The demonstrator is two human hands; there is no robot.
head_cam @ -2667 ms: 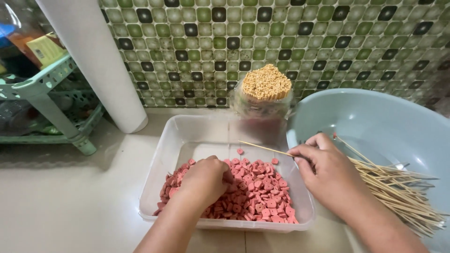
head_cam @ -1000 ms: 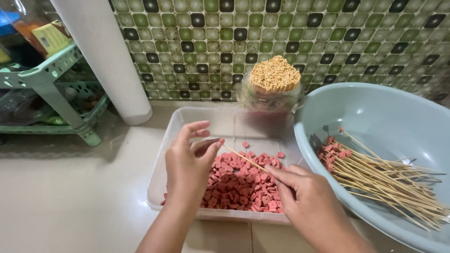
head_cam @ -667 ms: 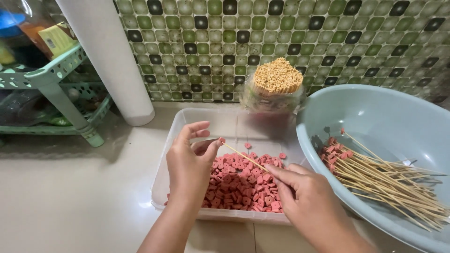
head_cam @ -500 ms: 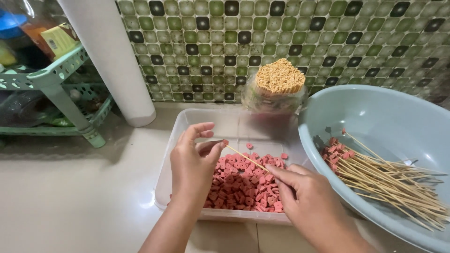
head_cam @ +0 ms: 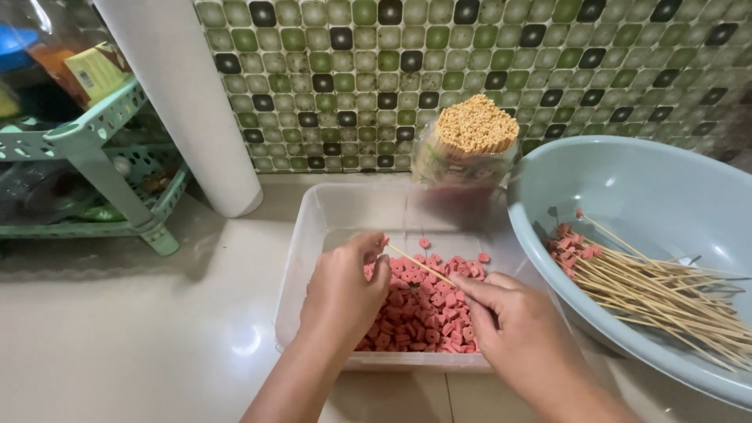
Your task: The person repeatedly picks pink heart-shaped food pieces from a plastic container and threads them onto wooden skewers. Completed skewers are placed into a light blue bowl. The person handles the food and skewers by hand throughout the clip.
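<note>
A clear plastic tub [head_cam: 337, 205] on the floor holds several pink sausage slices [head_cam: 423, 313]. My right hand [head_cam: 513, 325] pinches a thin wooden skewer [head_cam: 419, 265] whose tip points up and left. My left hand [head_cam: 345, 290] holds a pink slice at that tip, above the tub. Both hands hover over the front half of the tub.
A pale blue basin [head_cam: 666, 188] at the right holds several loaded skewers [head_cam: 666, 290]. A bag of upright skewers [head_cam: 470, 141] stands behind the tub against the tiled wall [head_cam: 470, 47]. A white pipe [head_cam: 188, 110] and a green plastic rack [head_cam: 86, 157] stand at the left.
My left hand left the pile of slices, rose with a slice and met the skewer tip. My right hand moved from the basin side to the tub's front.
</note>
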